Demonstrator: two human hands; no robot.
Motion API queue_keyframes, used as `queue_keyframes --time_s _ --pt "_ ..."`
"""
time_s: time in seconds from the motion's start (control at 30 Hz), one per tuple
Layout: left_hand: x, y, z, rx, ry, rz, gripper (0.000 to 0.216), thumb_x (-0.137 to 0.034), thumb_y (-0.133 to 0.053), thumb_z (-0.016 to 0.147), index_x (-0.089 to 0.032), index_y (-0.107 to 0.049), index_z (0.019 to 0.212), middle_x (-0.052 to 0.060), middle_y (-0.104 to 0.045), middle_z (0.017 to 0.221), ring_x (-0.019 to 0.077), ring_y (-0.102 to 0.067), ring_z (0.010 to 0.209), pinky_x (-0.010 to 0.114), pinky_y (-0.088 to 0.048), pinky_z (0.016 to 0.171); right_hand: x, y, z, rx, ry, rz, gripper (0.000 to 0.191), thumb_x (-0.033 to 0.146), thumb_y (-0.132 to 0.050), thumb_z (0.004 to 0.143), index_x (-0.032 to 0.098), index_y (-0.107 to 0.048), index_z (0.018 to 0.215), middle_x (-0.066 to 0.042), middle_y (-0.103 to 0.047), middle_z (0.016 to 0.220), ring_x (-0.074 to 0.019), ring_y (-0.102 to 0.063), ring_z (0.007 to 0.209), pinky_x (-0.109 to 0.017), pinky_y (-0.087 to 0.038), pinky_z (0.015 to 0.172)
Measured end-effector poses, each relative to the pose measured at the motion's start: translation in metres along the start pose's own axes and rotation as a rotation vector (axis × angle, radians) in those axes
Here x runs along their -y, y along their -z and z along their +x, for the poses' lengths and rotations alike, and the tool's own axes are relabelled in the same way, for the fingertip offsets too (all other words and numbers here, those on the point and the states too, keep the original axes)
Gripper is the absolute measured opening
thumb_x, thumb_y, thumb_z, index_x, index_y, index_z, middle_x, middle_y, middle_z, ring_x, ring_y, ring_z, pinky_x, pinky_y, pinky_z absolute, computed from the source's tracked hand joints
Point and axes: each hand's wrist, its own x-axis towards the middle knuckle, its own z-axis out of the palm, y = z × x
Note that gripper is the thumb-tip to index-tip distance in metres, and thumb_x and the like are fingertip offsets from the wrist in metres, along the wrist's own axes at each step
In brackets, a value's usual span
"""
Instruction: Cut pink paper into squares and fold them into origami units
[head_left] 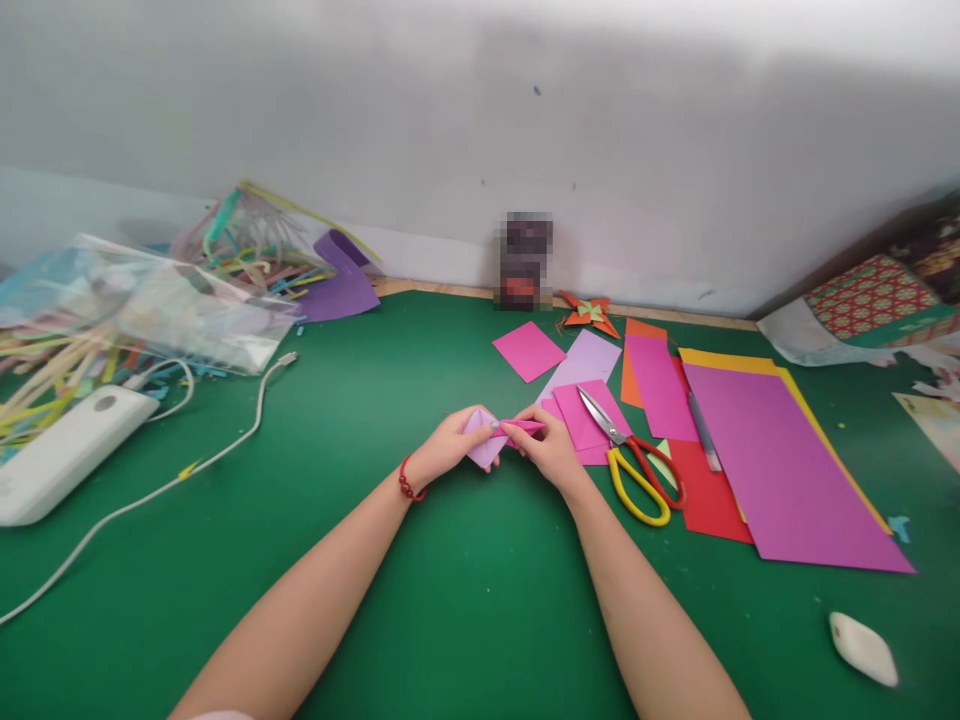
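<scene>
Both hands meet over the middle of the green table (420, 620). My left hand (448, 447), with a red bead bracelet at the wrist, pinches a folded lilac paper piece (482, 443). My right hand (550, 447) pinches a narrow folded magenta paper piece (525, 427) whose tip is pushed against the lilac one. Both hands are closed on the paper, which is held just above the table.
Scissors (634, 463) with yellow and red handles lie right of my hands on pink squares. Large purple, red, orange and yellow sheets (780, 460) spread further right. An orange folded star (591, 313) sits near the wall. A white device (64, 452) with cable and paper strips (112, 310) lie left. A white eraser-like object (862, 648) is front right.
</scene>
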Motion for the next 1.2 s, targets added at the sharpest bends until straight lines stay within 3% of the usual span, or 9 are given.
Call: queue_keyframes --time_s 0.23,0.73,0.97,1.2 --pt "-0.004 0.003 -0.001 0.059 0.046 0.011 0.028 -0.039 -0.058 0.076 -0.014 -0.049 0.086 0.004 -0.067 0.066 0.0138 -0.063 0.057 0.025 -0.049 0.057 -0.004 0.002 0.002 -0.007 -0.039 0.04 0.023 0.039 -0.067 0.067 0.019 -0.054 0.067 0.006 -0.05 0.05 -0.0091 -0.043 0.041 -0.021 -0.032 0.039" --pt "-0.001 0.002 -0.002 0.093 0.007 0.014 0.03 -0.039 -0.059 0.075 -0.015 -0.046 0.087 0.002 -0.066 0.064 0.0147 -0.063 0.056 0.027 -0.049 0.057 -0.004 0.002 0.001 0.038 -0.085 0.027 0.027 0.045 -0.062 0.071 0.019 -0.053 0.065 0.005 -0.048 0.051 -0.0077 -0.041 0.04 -0.021 -0.028 0.036" --pt "0.003 0.001 0.001 0.076 -0.024 -0.024 0.035 -0.051 -0.047 0.079 -0.016 -0.045 0.083 0.0 -0.062 0.057 0.0131 -0.059 0.047 0.024 -0.046 0.047 -0.002 0.004 0.001 0.071 -0.074 0.039 0.024 0.041 -0.063 0.071 0.019 -0.054 0.066 0.006 -0.047 0.048 -0.008 -0.04 0.04 -0.021 -0.03 0.039" --pt "0.006 0.005 0.002 0.084 0.009 0.01 0.033 -0.05 -0.048 0.078 -0.018 -0.044 0.077 -0.001 -0.061 0.054 0.0128 -0.057 0.042 0.023 -0.044 0.042 0.004 0.004 -0.003 0.111 -0.011 -0.044 0.023 0.038 -0.065 0.071 0.019 -0.053 0.064 0.004 -0.05 0.052 -0.0101 -0.044 0.047 -0.024 -0.033 0.046"
